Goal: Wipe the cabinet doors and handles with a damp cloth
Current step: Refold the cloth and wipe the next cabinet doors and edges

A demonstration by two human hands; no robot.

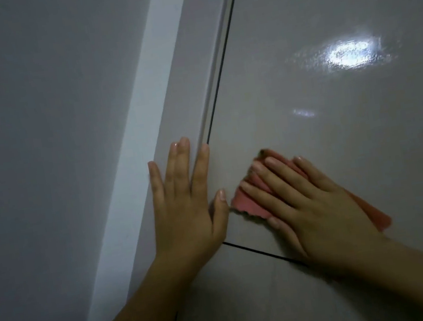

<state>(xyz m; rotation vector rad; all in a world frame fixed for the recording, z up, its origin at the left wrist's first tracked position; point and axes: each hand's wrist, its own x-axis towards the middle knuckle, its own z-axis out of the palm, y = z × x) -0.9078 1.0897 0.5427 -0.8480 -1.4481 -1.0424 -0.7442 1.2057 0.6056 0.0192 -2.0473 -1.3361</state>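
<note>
Left hand (pixel 183 202): I see it open, flat beside the door gap (pixel 217 77).
Right hand (pixel 308 201): fingers spread, pressing pink cloth (pixel 248 201) on the glossy cabinet door (pixel 335 121).
Room: bare door far right.

Dim, greyish light all over, and the picture looks soft and a bit grainy. One bright glare patch (pixel 350 55) burns white on the glossy cabinet door (pixel 338 142), with a smaller glint (pixel 303 113) just below it. A paler strip (pixel 142 142) catches more light beside the darker left wall. The pink cloth (pixel 251 201) smears at its top edge. Straight seams bow slightly, lens distortion.
</note>
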